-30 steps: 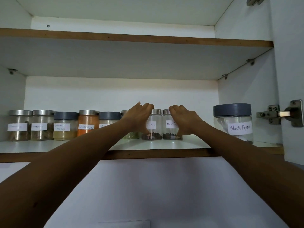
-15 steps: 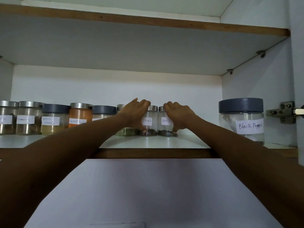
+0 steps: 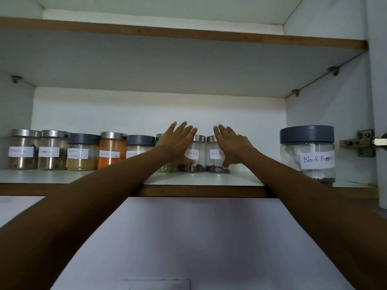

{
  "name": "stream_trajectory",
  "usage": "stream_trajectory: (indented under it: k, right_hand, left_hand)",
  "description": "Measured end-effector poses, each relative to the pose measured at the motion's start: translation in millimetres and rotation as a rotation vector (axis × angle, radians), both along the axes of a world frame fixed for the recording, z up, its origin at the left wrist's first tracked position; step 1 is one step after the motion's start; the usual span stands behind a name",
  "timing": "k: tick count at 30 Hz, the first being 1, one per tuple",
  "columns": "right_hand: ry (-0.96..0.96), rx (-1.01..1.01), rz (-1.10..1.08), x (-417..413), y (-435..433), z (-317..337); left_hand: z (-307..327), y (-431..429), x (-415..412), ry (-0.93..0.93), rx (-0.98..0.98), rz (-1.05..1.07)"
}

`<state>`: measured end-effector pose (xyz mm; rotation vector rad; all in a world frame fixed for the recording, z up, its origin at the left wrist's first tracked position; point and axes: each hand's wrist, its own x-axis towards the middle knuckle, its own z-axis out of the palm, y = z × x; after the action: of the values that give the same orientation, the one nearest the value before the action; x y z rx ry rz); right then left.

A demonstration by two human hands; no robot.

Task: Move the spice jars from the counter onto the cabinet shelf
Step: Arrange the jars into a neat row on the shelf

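Cloves jar [image 3: 196, 147] & small black pepper jar [image 3: 214, 163] stand side by side at frame centre, on cabinet shelf [image 3: 199, 181]. L hand [image 3: 178, 143] overlaps cloves jar's left side, R hand [image 3: 233, 146] the pepper jar's right. Both have fingers straight & splayed, thumbs at jar bases, no grip. Bare shelf btwn R hand & big black pepper jar [image 3: 307, 155] at right. Row of labelled jars [image 3: 111, 151] fills left. Upper shelf [image 3: 188, 36] overhead, white back wall.

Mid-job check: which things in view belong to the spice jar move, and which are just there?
Job: left hand; right hand; small steel-lidded glass Cloves jar; small steel-lidded glass Black Pepper jar; white lower cabinet shelf; row of labelled glass jars at left; large grey-lidded Black Pepper jar.
Just there: metal door hinge; upper shelf board.
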<state>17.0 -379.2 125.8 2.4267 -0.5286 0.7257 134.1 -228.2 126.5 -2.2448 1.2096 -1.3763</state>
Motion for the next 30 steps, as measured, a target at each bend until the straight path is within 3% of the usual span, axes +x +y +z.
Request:
stream_trajectory:
  k: [5, 12, 17, 20, 24, 30]
  right_hand:
    - [-0.264, -0.112, 0.085, -24, 17, -1]
    - [-0.566, -0.268, 0.262, -68, 39, -6]
    - [-0.727, -0.298, 0.267, -127, 47, -8]
    - [-0.815, -0.158, 0.274, -169, 44, -14]
    - [-0.849, 0.185, 0.276, -203, 28, -27]
    - [-0.666, 0.448, 0.279, -217, 14, -50]
  left_hand:
    - [-1, 7, -19, -0.042, -0.089, -0.167]
    - [-5, 8, -74, 0.123, -0.385, -0.494]
    - [-8, 13, -106, 0.269, -0.447, -0.637]
    - [-16, 19, -121, 0.331, -0.402, -0.650]
    - [-33, 35, -134, 0.358, -0.364, -0.656]
    - [-77, 51, -138, 0.258, -0.263, -0.634]
